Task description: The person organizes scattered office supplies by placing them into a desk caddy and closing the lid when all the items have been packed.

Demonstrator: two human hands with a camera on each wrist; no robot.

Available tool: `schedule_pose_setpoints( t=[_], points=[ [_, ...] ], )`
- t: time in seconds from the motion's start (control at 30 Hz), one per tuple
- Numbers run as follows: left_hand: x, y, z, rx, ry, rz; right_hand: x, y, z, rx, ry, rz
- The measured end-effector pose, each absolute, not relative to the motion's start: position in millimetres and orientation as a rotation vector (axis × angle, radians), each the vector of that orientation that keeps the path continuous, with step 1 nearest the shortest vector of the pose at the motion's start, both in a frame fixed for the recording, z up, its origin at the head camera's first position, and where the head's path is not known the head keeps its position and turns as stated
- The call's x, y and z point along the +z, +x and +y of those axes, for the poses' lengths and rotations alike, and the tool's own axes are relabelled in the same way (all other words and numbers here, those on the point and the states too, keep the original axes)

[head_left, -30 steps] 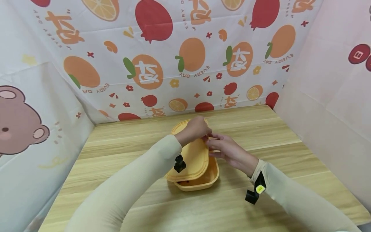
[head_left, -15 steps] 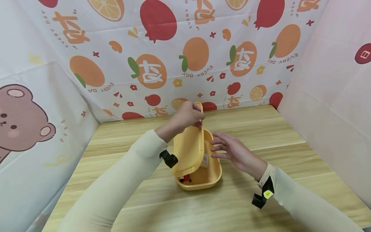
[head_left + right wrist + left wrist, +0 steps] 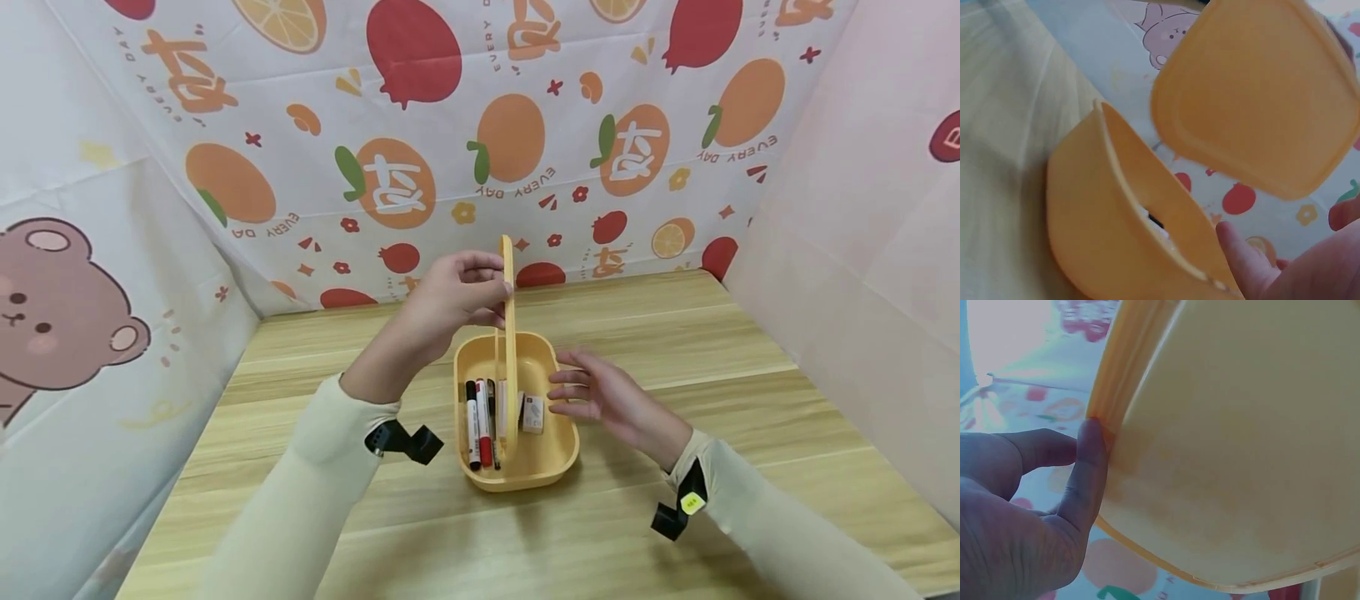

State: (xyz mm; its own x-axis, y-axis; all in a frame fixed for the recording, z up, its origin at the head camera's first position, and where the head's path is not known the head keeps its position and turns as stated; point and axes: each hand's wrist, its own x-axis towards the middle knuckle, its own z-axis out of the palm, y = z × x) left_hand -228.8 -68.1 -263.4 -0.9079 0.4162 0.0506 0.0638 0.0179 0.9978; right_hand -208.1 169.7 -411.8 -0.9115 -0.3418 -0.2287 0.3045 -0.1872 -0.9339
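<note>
My left hand (image 3: 446, 304) pinches the edge of a yellow plastic lid (image 3: 511, 333), which stands nearly upright, edge-on, over a yellow storage box (image 3: 557, 460). The left wrist view has the thumb and fingers at the rim of the lid (image 3: 1229, 437). Inside the box lie a black-capped marker (image 3: 472, 425), a red-capped marker (image 3: 486, 452), a slim dark pen (image 3: 492, 398) and a small white block (image 3: 533, 414). The lid hides part of the contents. My right hand (image 3: 615, 402) is beside the box's right wall, fingers extended, holding nothing.
The box rests on a wood-grain table (image 3: 360, 517). A fruit-print cloth (image 3: 457, 167) hangs behind the table, with a bear-print cloth (image 3: 67, 317) at the left and a pale cloth (image 3: 840, 250) at the right. Black cameras are strapped to both wrists.
My left hand has lifted the lid and tipped it from lying slanted over the box to upright, uncovering the contents. My right hand has come away from the lid to the right.
</note>
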Motion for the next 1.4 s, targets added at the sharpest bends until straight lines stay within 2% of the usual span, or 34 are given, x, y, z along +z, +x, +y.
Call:
schedule_pose_setpoints(
  t=[0.2, 0.43, 0.73, 0.97, 1.17, 1.4],
  points=[
    [-260, -214, -80, 2.133, 0.55, 1.945, -424, -204, 159, -2.128, -0.137, 1.398],
    [-276, -212, -84, 2.226, 0.576, 1.816, -431, -194, 144, -2.092, -0.199, 1.296],
    [-289, -217, -98, 2.251, 0.517, 1.803, -432, -191, 155, -2.114, -0.202, 1.471],
    [-293, -232, -115, 2.23, 0.507, 1.817, -413, -198, 173, -2.076, -0.124, 1.862],
    [-312, -249, -132, 2.14, 0.373, 1.947, -400, -202, 182, -1.985, -0.053, 2.12],
    [-354, -260, -140, 2.026, 0.152, 2.082, -409, -196, 179, -1.902, -0.015, 2.236]
  ],
)
